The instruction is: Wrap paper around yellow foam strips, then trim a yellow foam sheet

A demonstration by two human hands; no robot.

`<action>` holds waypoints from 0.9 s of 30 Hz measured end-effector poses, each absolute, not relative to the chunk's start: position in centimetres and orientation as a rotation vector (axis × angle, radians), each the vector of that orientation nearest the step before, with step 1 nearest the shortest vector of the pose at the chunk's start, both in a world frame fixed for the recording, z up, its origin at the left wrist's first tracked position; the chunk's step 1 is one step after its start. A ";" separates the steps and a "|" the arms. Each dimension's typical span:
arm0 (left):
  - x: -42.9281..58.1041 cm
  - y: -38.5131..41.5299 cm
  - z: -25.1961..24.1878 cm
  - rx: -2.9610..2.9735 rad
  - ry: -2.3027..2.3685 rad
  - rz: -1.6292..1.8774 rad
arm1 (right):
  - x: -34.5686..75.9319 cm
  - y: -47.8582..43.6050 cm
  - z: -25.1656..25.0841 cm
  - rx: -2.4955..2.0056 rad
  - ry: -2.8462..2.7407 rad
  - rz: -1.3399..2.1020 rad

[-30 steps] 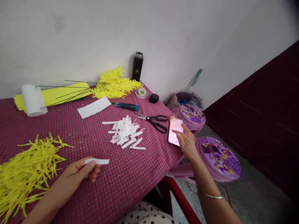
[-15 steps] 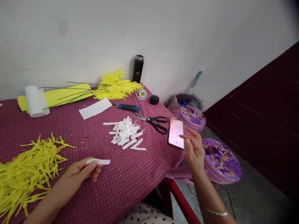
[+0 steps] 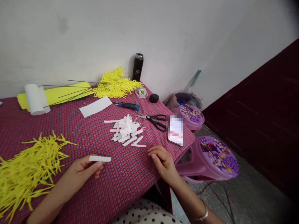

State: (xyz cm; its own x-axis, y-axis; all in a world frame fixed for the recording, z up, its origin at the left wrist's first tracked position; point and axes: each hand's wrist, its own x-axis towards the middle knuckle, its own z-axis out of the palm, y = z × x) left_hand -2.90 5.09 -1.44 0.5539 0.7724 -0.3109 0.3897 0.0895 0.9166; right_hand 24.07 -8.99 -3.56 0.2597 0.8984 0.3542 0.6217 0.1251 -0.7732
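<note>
I see my left hand [image 3: 87, 169] at eight o'clock, thumb [image 3: 94, 168] pinched toward curled fingers [image 3: 97, 174]; my right hand [image 3: 163, 163], near half past five, bends loosely, forearm [image 3: 190, 199] slanting toward four.

Phone scrn [image 3: 176, 130] blurred (txt, if any, unreadable).

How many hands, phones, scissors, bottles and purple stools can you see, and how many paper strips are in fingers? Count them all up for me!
Hands: 2
Held strip: 1
Phone: 1
Scissors: 1
Bottle: 1
Stools: 2
Total: 8
</note>
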 end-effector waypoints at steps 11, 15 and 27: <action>-3.1 5.1 -1.4 1.580 0.963 0.336 | 26.0 -8.7 -3.0 -1.654 -1.483 0.283; -3.2 5.1 -1.2 1.597 0.954 0.330 | 27.6 -8.0 -2.5 -1.719 -1.586 0.247; -3.3 5.0 -1.2 1.602 0.919 0.341 | 25.4 -6.6 -0.8 -1.634 -1.552 0.385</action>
State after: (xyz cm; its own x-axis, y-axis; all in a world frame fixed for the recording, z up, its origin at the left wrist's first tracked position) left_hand -3.27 5.02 -1.17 0.6449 0.7169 -0.2648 0.3707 0.0096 0.9287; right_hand 25.43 -6.64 -0.80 0.1898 0.9304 0.3135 0.6765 0.1075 -0.7286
